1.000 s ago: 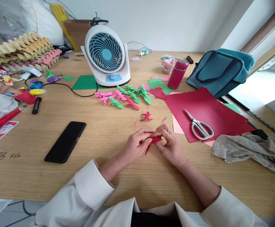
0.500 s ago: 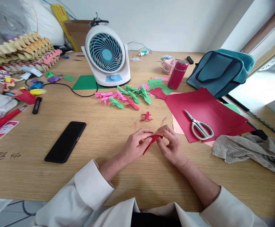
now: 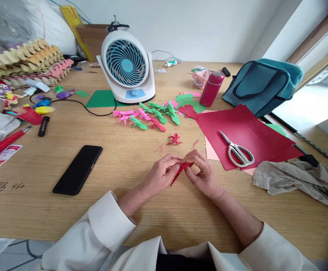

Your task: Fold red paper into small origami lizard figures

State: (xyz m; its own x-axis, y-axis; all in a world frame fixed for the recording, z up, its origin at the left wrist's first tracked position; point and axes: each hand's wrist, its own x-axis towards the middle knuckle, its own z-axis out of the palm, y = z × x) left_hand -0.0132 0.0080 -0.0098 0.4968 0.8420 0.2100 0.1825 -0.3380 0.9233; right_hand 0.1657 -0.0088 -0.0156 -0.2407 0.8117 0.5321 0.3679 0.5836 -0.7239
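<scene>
A small folded piece of red paper [image 3: 178, 172] sits between both hands just above the wooden table [image 3: 141, 210]. My left hand [image 3: 160, 174] pinches its left side with thumb and fingers. My right hand [image 3: 202, 174] pinches the right end, fingers curled over it. A finished red folded figure [image 3: 174, 139] lies on the table just beyond the hands. Further back is a row of pink, green and red folded figures [image 3: 149, 114].
Red paper sheets [image 3: 251, 145] with scissors [image 3: 237, 150] lie to the right, beside a grey cloth [image 3: 296, 178]. A black phone [image 3: 78, 168] lies left. A desk fan [image 3: 127, 67], red bottle [image 3: 211, 88] and teal bag [image 3: 261, 84] stand behind. Clutter fills the far left.
The red paper has tilted a little and both hands have shifted their pinch on it, the right fingers closing further over its end. Nothing else on the table has moved.
</scene>
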